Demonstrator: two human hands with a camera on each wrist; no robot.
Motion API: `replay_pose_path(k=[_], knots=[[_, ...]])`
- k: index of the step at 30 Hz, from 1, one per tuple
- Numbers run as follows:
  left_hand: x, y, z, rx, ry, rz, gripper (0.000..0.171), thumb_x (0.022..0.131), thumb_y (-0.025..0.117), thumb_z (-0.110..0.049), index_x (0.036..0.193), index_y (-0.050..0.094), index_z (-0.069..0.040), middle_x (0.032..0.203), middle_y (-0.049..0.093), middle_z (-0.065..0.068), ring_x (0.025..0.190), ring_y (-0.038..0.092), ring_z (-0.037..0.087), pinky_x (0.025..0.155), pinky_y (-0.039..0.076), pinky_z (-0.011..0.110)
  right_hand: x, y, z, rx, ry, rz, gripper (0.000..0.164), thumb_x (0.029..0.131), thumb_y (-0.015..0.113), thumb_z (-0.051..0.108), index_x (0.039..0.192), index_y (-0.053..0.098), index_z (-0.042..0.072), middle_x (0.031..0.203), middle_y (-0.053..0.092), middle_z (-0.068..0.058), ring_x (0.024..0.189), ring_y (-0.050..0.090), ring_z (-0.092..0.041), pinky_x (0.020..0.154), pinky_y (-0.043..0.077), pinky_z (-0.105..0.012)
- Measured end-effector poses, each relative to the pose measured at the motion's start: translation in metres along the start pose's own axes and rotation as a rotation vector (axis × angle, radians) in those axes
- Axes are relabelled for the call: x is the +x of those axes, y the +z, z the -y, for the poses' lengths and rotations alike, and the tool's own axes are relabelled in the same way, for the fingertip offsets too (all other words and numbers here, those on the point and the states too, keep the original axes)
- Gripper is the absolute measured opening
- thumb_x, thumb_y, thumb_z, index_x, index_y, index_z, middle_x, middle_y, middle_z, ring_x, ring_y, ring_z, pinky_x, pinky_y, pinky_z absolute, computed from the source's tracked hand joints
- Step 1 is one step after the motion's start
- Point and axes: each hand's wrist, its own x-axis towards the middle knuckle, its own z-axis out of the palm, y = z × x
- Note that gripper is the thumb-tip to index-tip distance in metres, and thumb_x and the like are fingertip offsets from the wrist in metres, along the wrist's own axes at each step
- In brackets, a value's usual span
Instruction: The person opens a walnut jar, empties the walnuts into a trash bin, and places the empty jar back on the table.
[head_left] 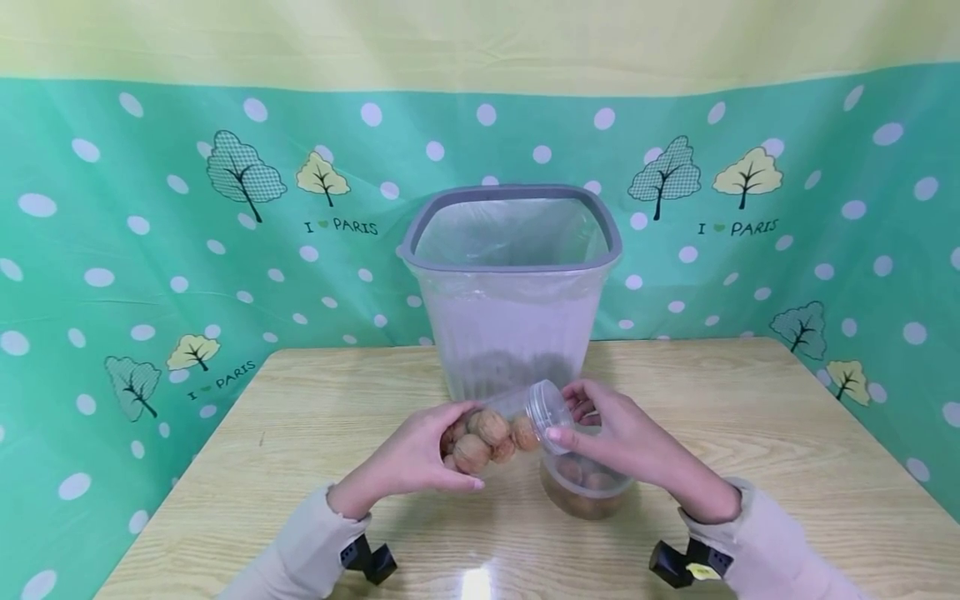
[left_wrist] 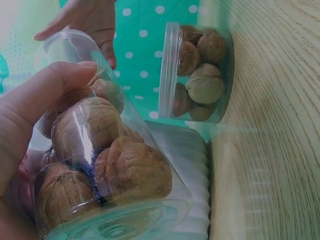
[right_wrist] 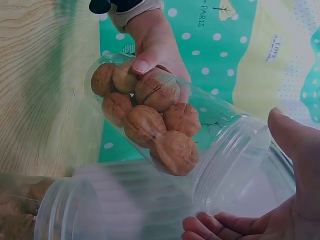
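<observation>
My left hand [head_left: 416, 454] grips a clear plastic jar [right_wrist: 220, 112] around its lower part. The jar is tilted, its open mouth pointing right and upward. Several brown walnuts [left_wrist: 132, 167] lie inside, mostly toward its base. At the jar's threaded rim, my right hand [head_left: 618, 429] is spread across the mouth, thumb near one side and fingers by the other. Below it on the table stands a second, wider clear jar [head_left: 585, 504] holding more walnuts [left_wrist: 205, 82]. The tilted jar's mouth overlaps this jar's rim in the head view.
A light bin [head_left: 517, 317] with a grey rim and a clear liner stands behind the jars, at the back of the wooden table [head_left: 300, 433]. A green dotted cloth [head_left: 465, 125] with trees hangs behind and at both sides.
</observation>
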Motion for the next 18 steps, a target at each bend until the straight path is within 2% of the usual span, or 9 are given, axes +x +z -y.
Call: replay_pose_path(k=[8, 14, 18], knots=[[-0.0010, 0.0005, -0.0003, 0.000, -0.002, 0.010, 0.082, 0.065, 0.086, -0.032, 0.134, 0.049, -0.011, 0.116, 0.061, -0.004, 0.101, 0.059, 0.011, 0.086, 0.050, 0.029, -0.0005, -0.0008, 0.0023, 0.019, -0.001, 0.015, 0.057, 0.082, 0.072, 0.033, 0.118, 0.051, -0.006, 0.103, 0.061, -0.010, 0.094, 0.059, -0.020, 0.083, 0.053, -0.036], [-0.0011, -0.0015, 0.0024, -0.013, 0.016, 0.002, 0.083, 0.065, 0.086, -0.036, 0.135, 0.048, -0.012, 0.116, 0.062, -0.004, 0.101, 0.059, 0.011, 0.086, 0.050, 0.030, -0.0006, -0.0017, 0.0032, 0.079, -0.050, 0.014, 0.059, 0.082, 0.073, 0.027, 0.127, 0.048, -0.002, 0.118, 0.057, -0.016, 0.102, 0.059, -0.027, 0.086, 0.052, -0.038], [-0.0011, -0.0028, 0.0008, -0.031, 0.018, 0.007, 0.083, 0.065, 0.086, -0.035, 0.135, 0.048, -0.011, 0.115, 0.062, -0.003, 0.100, 0.060, 0.011, 0.085, 0.051, 0.029, -0.0002, -0.0013, 0.0026, 0.142, -0.077, 0.014, 0.062, 0.082, 0.074, 0.022, 0.131, 0.046, -0.002, 0.127, 0.051, -0.019, 0.106, 0.057, -0.031, 0.088, 0.052, -0.036]])
